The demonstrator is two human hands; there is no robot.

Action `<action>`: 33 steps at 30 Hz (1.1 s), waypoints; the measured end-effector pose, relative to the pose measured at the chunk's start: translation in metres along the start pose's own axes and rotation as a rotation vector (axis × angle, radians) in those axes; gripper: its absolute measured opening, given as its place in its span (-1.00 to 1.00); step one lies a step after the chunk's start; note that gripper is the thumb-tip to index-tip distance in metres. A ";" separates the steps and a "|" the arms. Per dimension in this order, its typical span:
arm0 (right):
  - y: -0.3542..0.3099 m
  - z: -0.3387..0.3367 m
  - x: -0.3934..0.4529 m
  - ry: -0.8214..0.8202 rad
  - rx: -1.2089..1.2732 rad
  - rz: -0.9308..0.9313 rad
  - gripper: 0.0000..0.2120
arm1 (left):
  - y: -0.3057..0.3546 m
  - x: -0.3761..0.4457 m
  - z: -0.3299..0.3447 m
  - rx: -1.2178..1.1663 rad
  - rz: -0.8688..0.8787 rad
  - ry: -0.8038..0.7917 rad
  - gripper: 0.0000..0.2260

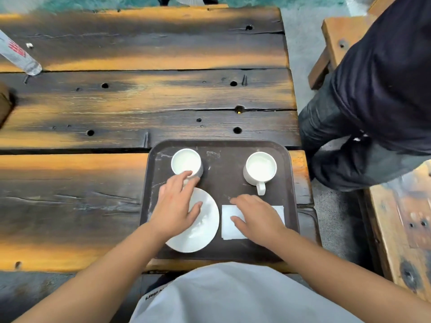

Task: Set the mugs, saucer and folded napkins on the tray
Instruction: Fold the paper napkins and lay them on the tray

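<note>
At upper left a wrapper [19,54] shows red print, unreadable. Low center on the bench [70,194], the tray [221,173] carries everything. Left hand [176,203], fingers spread, lies over the saucer [200,227], tips touching the left mug [186,163]. Right hand [256,217], fingers loosely apart, presses the napkins [229,226] below the right mug [260,169].

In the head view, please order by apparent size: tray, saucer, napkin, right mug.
1. tray
2. saucer
3. napkin, partly hidden by the right hand, so its rank is unsure
4. right mug

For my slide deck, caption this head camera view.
Both hands over a dark tray holding two white mugs, a saucer and folded napkins.
</note>
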State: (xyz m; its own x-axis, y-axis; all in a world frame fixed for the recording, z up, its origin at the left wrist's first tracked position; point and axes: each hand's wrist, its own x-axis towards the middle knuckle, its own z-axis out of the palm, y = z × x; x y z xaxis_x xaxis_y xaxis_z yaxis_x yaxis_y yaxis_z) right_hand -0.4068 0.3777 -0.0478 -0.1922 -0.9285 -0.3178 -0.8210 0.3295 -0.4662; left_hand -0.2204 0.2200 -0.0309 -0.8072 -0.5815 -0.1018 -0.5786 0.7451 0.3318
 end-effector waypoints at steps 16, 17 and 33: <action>-0.069 -0.002 0.129 0.094 0.501 0.275 -0.42 | -0.070 0.055 -0.015 -0.424 -0.264 -0.102 -0.31; -0.068 -0.002 0.129 0.092 0.483 0.272 -0.44 | -0.071 0.056 -0.015 -0.424 -0.258 -0.093 -0.32; -0.058 -0.008 0.125 0.019 0.335 0.208 -0.43 | -0.061 0.054 -0.003 -0.537 -0.295 -0.124 -0.31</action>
State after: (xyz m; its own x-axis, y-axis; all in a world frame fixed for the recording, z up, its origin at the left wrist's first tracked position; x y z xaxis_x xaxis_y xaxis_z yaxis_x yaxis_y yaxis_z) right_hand -0.3879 0.2411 -0.0539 -0.3488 -0.8378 -0.4200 -0.5429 0.5459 -0.6381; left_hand -0.2277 0.1422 -0.0541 -0.6482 -0.6719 -0.3583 -0.6659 0.2719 0.6947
